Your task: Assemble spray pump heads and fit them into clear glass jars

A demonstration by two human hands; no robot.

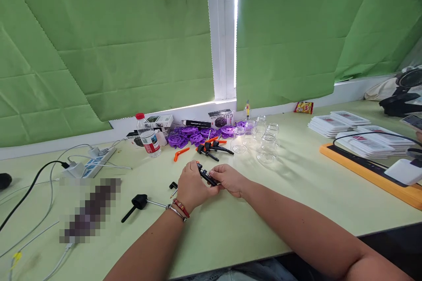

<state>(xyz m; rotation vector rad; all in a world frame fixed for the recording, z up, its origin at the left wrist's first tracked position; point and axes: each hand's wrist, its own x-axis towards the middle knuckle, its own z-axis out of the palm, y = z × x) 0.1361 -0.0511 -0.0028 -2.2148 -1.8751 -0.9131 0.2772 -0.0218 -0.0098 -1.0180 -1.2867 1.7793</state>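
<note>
Both of my hands meet at the middle of the pale green table (296,193) around a small black part with an orange end (207,175). My left hand (191,187), with bracelets on its wrist, grips the part from the left. From the right, my right hand (230,179) pinches the same part. Just beyond my hands lie more black and orange parts (211,147), an orange lever (181,153) and several purple plastic wheels (194,135). A black-handled metal tool (141,204) lies to the left of my left wrist.
Several clear glass jars (263,140) stand right of the purple wheels. A water bottle (149,137), small boxes (220,118) and a power strip (95,162) with cables sit at the back left. White booklets (349,125) and an orange-edged tray (369,169) lie at the right. Green blinds cover the window.
</note>
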